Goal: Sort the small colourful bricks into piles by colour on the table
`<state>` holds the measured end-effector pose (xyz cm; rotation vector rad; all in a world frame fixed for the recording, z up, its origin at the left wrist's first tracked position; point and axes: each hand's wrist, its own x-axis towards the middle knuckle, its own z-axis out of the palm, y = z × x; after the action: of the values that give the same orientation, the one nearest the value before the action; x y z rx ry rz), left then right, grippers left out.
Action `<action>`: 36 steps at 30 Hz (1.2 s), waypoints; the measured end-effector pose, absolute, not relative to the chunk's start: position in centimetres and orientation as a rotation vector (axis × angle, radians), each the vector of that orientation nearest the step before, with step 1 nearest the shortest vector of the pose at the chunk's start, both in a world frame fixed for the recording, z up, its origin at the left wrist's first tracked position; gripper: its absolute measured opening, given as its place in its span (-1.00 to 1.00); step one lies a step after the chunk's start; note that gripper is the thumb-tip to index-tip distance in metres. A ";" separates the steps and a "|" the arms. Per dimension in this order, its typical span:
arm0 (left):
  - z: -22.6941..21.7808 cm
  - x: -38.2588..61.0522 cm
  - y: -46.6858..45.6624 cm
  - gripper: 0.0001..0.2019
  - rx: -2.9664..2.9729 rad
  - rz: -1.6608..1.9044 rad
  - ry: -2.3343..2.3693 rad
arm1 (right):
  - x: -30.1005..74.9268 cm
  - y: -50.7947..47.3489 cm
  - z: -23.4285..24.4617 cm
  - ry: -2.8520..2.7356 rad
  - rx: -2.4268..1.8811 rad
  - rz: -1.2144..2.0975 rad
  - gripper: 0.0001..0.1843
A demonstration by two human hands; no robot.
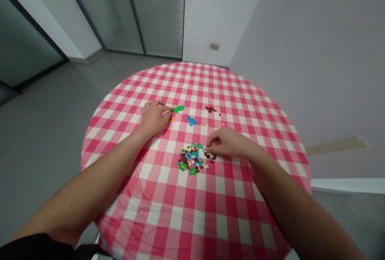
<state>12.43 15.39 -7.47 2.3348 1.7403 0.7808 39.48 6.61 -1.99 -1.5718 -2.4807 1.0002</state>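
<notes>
My left hand reaches to a small cluster of green toy building bricks. Its index finger and thumb come close together at the cluster's left edge; any piece between them is too small to make out. Just below those fingertips lie a few yellow bricks. Over the upper right side of a mixed pile of small building bricks, my right hand has its fingers curled and pinched. What they hold, if anything, is hidden. The pile mixes green, blue, brown, white and yellow pieces.
Blue bricks lie grouped between the hands, with brown bricks farther back to the right. A red brick sits near the brown ones. The round table wears a red and white checked tablecloth. Walls and glass panels stand behind.
</notes>
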 end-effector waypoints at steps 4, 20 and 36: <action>-7.6 12.7 15.4 -0.74 2.300 0.894 1.717 | 39.0 6.4 -2.0 -2.499 -1.549 0.995 -0.84; -6.5 14.6 13.3 -0.84 2.409 1.065 1.360 | 38.8 6.0 -2.0 -2.635 -1.353 0.982 -0.77; -6.2 16.2 10.9 -0.92 2.428 1.154 0.959 | 38.2 6.4 -3.3 -1.965 -1.314 0.816 -0.88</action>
<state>16.17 10.92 -6.20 2.4277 0.9592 1.1539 38.23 6.44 -3.30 -1.3140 -1.9654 0.8162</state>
